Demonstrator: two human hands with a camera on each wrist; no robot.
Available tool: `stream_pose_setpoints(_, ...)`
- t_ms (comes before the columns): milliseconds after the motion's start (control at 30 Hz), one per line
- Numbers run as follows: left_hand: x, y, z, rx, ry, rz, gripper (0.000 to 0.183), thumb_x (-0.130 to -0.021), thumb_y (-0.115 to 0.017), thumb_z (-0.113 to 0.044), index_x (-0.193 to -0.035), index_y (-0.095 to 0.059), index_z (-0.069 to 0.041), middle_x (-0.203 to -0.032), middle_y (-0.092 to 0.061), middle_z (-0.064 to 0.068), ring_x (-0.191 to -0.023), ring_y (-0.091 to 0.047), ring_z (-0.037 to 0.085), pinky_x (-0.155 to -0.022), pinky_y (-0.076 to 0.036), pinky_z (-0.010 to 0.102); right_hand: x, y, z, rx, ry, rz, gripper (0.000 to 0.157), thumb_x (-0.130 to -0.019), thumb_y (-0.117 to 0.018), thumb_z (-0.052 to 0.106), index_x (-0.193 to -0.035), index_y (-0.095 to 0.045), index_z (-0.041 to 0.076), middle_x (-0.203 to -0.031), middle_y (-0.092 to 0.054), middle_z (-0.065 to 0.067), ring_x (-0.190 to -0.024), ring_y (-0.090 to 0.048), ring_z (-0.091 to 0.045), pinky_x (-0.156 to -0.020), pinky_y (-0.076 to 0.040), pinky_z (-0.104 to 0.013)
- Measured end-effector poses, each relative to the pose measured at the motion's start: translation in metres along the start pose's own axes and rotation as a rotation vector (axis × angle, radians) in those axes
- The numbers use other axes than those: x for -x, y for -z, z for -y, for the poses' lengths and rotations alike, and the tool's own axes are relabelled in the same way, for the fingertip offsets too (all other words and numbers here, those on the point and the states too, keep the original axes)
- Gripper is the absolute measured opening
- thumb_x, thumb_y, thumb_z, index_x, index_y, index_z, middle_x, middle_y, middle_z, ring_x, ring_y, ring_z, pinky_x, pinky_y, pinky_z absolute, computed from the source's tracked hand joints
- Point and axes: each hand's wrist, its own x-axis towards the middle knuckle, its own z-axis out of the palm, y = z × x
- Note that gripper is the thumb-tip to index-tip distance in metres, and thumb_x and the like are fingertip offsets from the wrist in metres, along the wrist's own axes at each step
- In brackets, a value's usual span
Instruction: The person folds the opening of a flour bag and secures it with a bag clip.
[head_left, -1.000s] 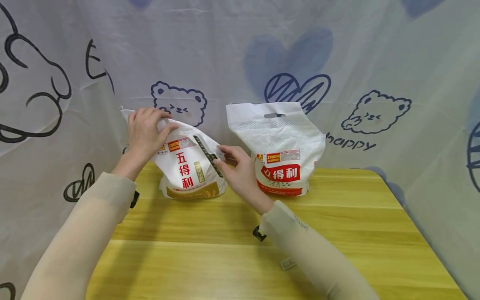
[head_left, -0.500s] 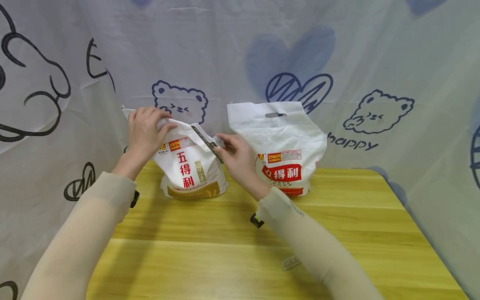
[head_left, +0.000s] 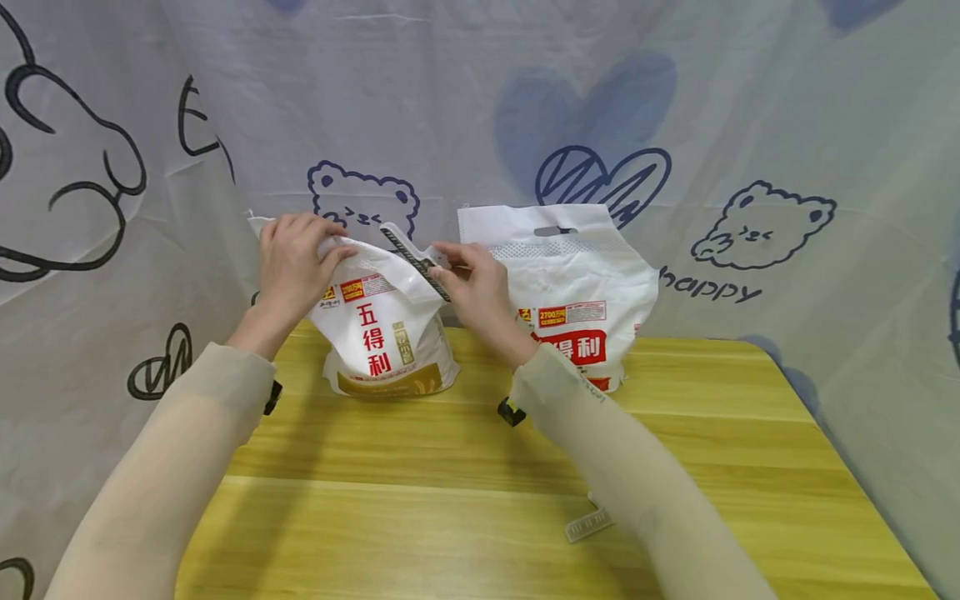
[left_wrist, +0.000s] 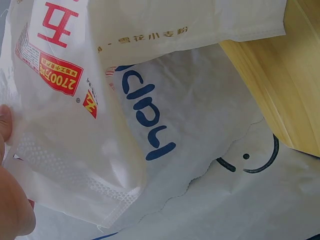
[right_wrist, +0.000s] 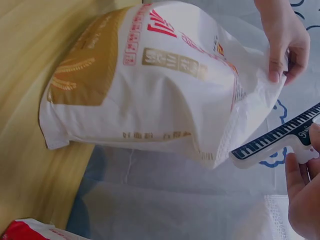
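Note:
A white flour bag (head_left: pixel 427 337) with red lettering and a gold base band stands upright on the left. My left hand (head_left: pixel 296 262) grips its top edge near the left corner, thumb in front. Between thumb and fingers, my right hand (head_left: pixel 480 287) pinches a clip (right_wrist: pixel 280 134) with a piano-key pattern and a pale handle. The clip slants beside the bag's upper right corner; whether it touches the cloth I cannot tell. In the left wrist view the bag (left_wrist: pixel 60 120) appears upside down, with part of the left hand (left_wrist: pixel 15 200) at the edge.
To the right stands a second white flour bag (head_left: pixel 577 279) with a red label and a handle slot, partly behind the right hand. A pale clip (head_left: pixel 588 526) lies on the wooden table (head_left: pixel 420 508) near the right forearm. A printed cloth (head_left: pixel 465 100) hangs behind.
My right hand has moved upward with the piano-key clip, from the bag's right side to its upper corner. My left hand has kept its hold on the top edge.

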Motion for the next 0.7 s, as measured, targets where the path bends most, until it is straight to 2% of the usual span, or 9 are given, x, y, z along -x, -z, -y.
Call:
stream_pose_setpoints(200,0.000,0.001,0.000,-0.003,-0.002,-0.004,0.028,-0.091,-0.081,-0.022,-0.110,-0.072,-0.004,-0.112,-0.071,0.016,-0.116,-0.057,0.038,-0.113,-0.033,0.056,-0.010,0.000,-0.001,0.017,-0.005,-0.012,0.029,-0.092,-0.077,0.004,-0.121,-0.073,-0.002,-0.115,-0.072,-0.019,-0.103,-0.071,-0.030,-0.090,-0.057,-0.024)
stream_pose_setpoints(433,0.000,0.000,-0.001,-0.003,0.004,0.012,0.027,-0.092,-0.081,-0.022,-0.110,-0.072,-0.004,-0.113,-0.071,0.016,-0.116,-0.056,0.037,-0.114,-0.032,0.056,-0.019,-0.002,-0.008,0.001,0.030,-0.045,0.023,-0.090,-0.080,0.003,-0.112,-0.076,-0.001,-0.107,-0.077,-0.016,-0.090,-0.074,-0.027,-0.080,-0.058,-0.024)
stream_pose_setpoints(700,0.000,0.000,0.000,0.001,-0.014,-0.007,0.024,-0.092,-0.080,-0.019,-0.108,-0.072,-0.003,-0.111,-0.072,0.016,-0.116,-0.057,0.038,-0.114,-0.033,0.056,-0.030,-0.006,-0.007,-0.045,0.006,-0.015,0.017,-0.090,-0.079,0.001,-0.107,-0.078,-0.002,-0.103,-0.078,-0.014,-0.084,-0.074,-0.022,-0.071,-0.057,-0.020)
